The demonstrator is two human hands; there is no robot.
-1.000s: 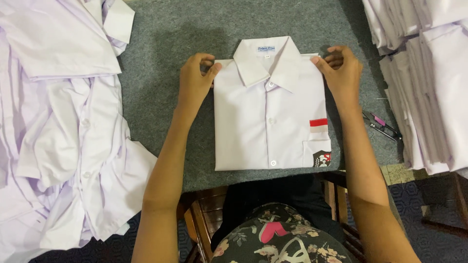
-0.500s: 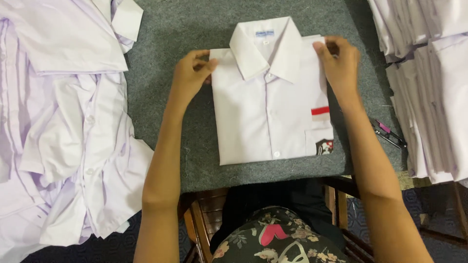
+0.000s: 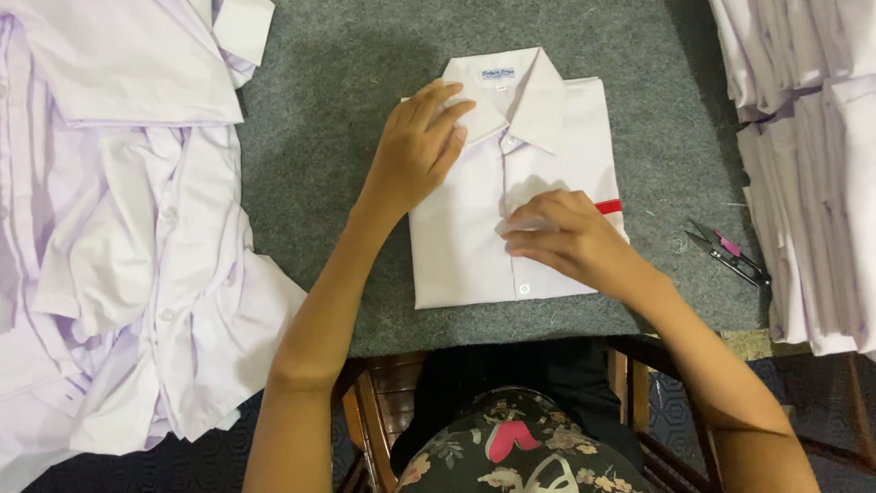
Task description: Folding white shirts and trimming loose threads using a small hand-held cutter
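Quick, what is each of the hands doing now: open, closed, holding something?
Left hand: open, flat on the folded white shirt beside the collar.
Right hand: open, fingers resting on the shirt front, gripping nothing.

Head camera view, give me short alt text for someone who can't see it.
Two bare hands press flat on a folded white shirt on a grey felt table: the left hand by the collar, the right hand on the front placket. Loose white shirts lie at left, stacked shirts at right, small snips beside them.

Garment workshop: stacked white shirts (image 3: 808,173), snips (image 3: 730,251)
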